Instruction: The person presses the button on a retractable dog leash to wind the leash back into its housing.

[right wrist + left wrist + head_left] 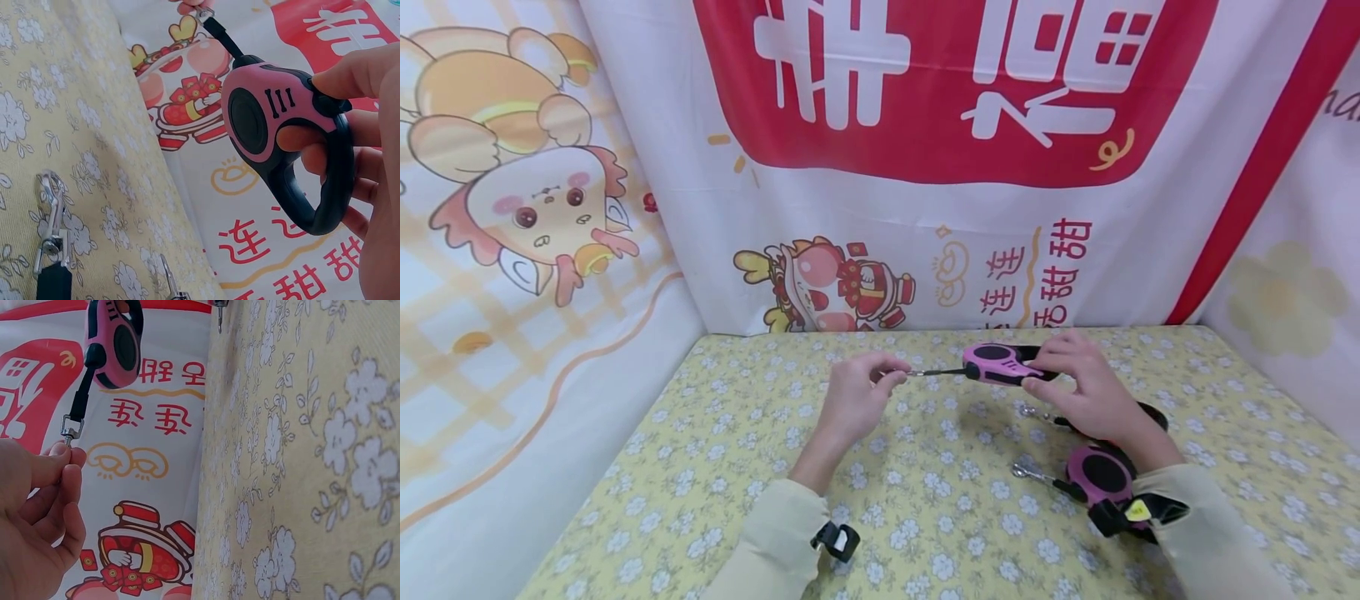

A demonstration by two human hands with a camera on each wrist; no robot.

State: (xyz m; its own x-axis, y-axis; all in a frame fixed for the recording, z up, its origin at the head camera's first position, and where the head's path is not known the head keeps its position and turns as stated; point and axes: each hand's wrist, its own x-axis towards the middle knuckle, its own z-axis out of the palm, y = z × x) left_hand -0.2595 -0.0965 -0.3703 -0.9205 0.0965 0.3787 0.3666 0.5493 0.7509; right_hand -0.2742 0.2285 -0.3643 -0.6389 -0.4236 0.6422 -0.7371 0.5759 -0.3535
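My right hand [1078, 383] grips the black loop handle of a pink and black retractable dog leash [269, 112], raised above the table. In the right wrist view the thumb [350, 72] rests by the black button on its top, and fingers pass through the loop. My left hand [859, 392] pinches the metal snap hook [70, 430] at the end of the leash's black strap [79, 400]. A short length of strap runs straight between the casing and the hook. Most of the hook is hidden by the left fingertips.
A second pink and black leash [1101, 473] lies on the flowered table cloth [940, 517] under the right forearm, its metal hook [1028, 472] pointing left. Behind it lies another leash [1152, 415], mostly covered by the arm. Printed cloth [955, 208] hangs behind the table.
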